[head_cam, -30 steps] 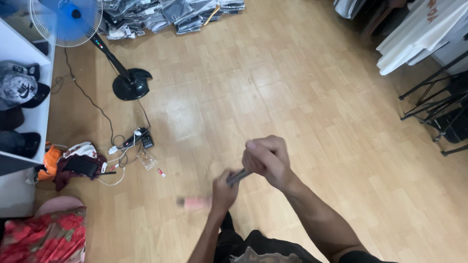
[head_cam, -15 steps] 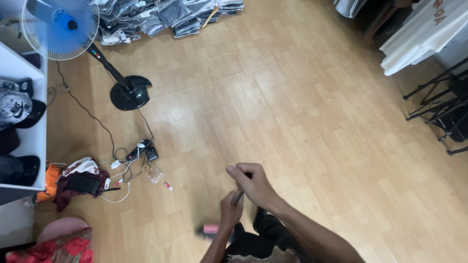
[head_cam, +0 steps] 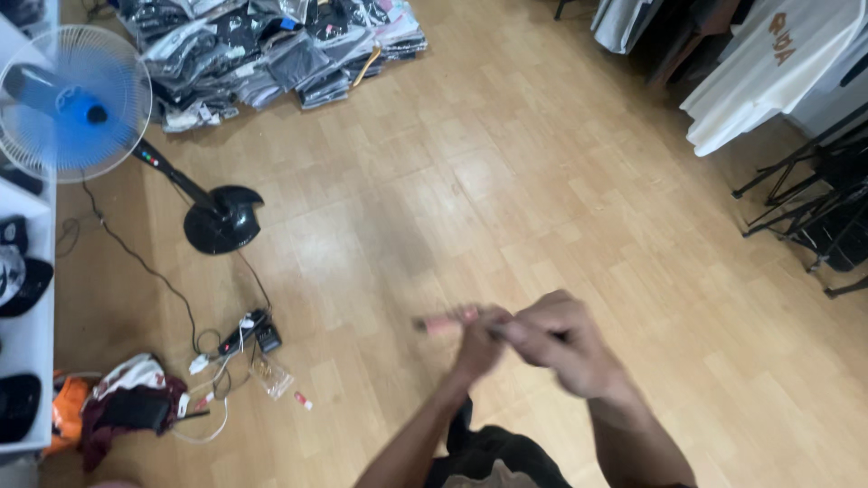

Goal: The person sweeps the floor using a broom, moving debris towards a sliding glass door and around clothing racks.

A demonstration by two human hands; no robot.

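Observation:
Both my hands meet low in the middle of the head view, blurred by motion. My left hand (head_cam: 477,343) is closed around a thin dark stick-like tool whose pink end (head_cam: 443,323) sticks out to the left. My right hand (head_cam: 562,346) grips the same tool just to the right, fingers curled over it. Below the hands lies the light wooden floor (head_cam: 506,181), with my dark trousers at the bottom edge.
A blue standing fan (head_cam: 72,104) on a black base (head_cam: 220,220) stands at left, its cable running to a power strip (head_cam: 244,333). Bagged clothes (head_cam: 271,50) are piled at the back. White shelf with caps (head_cam: 23,289) far left; clothes rack (head_cam: 796,117) at right.
My hands have risen and shifted right, and the tool's pink end has swung up to the left of my left hand. The view has tilted, showing more of the bagged clothes.

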